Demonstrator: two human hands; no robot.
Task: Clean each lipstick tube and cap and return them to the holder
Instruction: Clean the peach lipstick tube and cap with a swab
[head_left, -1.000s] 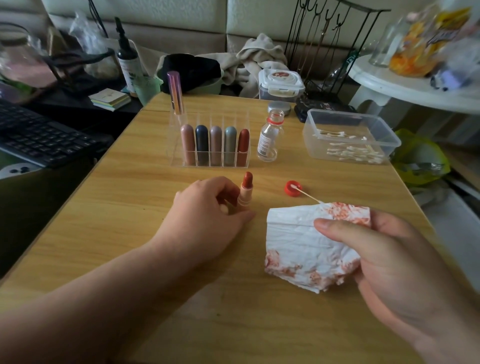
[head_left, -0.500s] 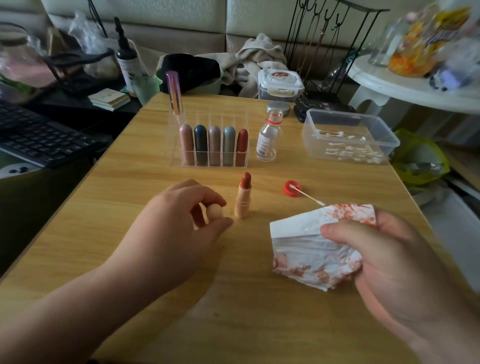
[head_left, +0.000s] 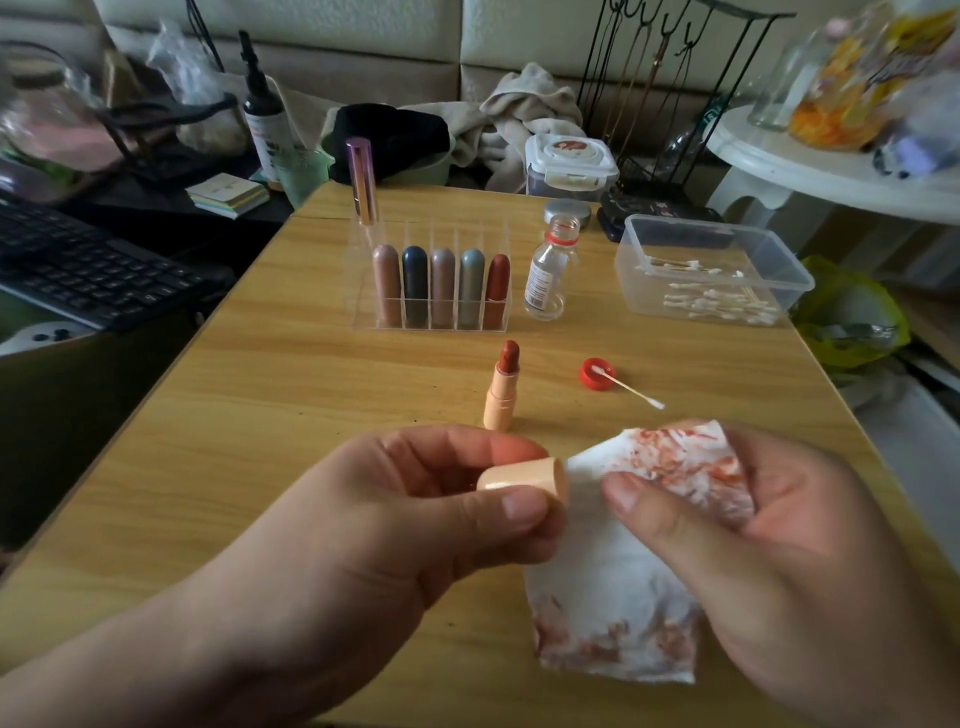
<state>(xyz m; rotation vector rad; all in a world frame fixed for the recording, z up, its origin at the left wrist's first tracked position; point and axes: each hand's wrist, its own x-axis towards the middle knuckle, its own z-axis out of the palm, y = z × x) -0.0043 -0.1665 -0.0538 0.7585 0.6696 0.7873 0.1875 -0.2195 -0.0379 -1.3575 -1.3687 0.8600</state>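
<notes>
At the table's (head_left: 249, 415) front edge, the left hand (head_left: 395, 519) is pinching the peach cap (head_left: 522, 477) against a stained tissue (head_left: 613, 597) that the right hand (head_left: 779, 545) is gripping. Beyond, the uncapped lipstick tube (head_left: 502, 395) is standing before the holder (head_left: 366, 312) and a bottle (head_left: 549, 275), label unreadable.

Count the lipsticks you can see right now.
7. Five capped ones stand in the holder's front row: pink, dark blue, mauve, grey-green, red. A taller metallic lipstick stands at its back left. An uncapped lipstick stands on the table. More may be hidden behind.
</notes>
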